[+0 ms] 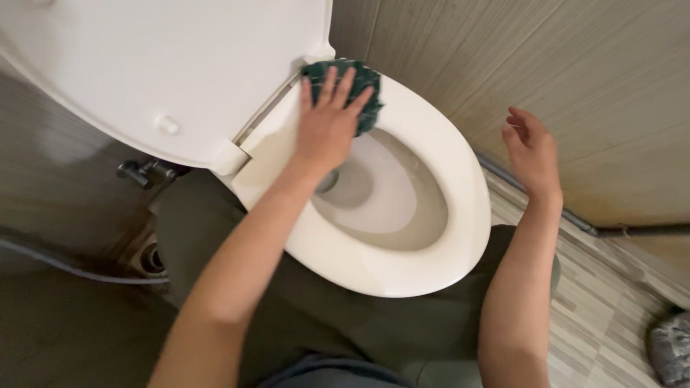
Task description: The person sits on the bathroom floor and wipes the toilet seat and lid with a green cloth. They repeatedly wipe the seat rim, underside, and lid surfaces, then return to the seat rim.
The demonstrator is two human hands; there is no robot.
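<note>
My left hand [327, 122] lies flat, fingers spread, on a dark green scouring pad [365, 90], pressing it against the far part of the white toilet seat [460, 179] near the hinge. The raised white lid [144, 65] stands just left of the pad. Water sits in the bowl [381, 194] below the hand. My right hand [532, 147] hovers in the air to the right of the seat, fingers loosely curled and apart, holding nothing.
A tiled wall rises right behind the toilet. A metal water valve [144, 172] and a hose [72, 266] are at the left, with a floor drain [151, 259] below. A grey pipe [575, 215] runs along the wall base. A grey bundle [672, 345] lies at the bottom right.
</note>
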